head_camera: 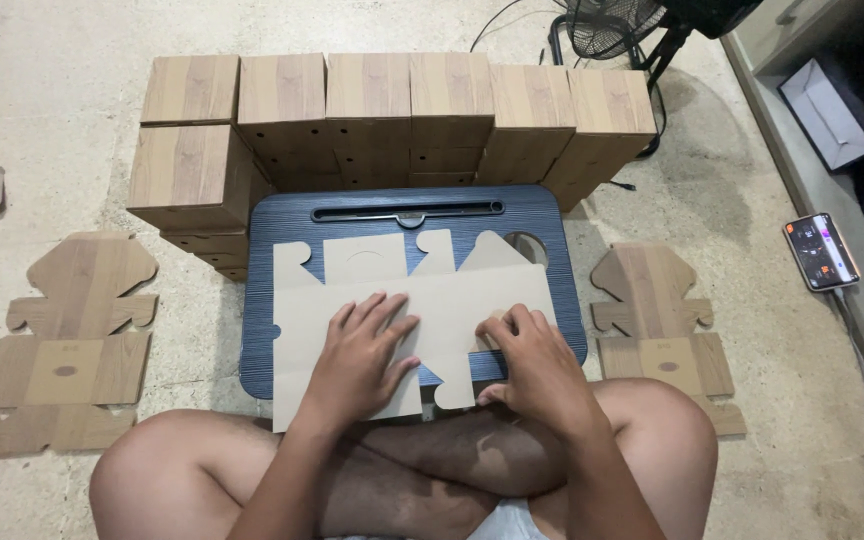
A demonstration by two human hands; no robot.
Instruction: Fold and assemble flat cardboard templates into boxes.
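Both hands lie on a flat cardboard blank (412, 320) spread over a blue lap tray (407, 205). Left hand (357, 355) is flat with fingers spread, grasping nothing. Right hand (537, 365) has fingers curled over a fold; whether it pinches the card, cannot tell. The blank's near edge is hidden by the hands. Assembled wood-grain boxes (392, 110) are stacked beyond.

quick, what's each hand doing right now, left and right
Left hand: open, fingers spread, pressing flat on the cardboard blank.
Right hand: fingers curled, pressing down on the same blank; not gripping it.
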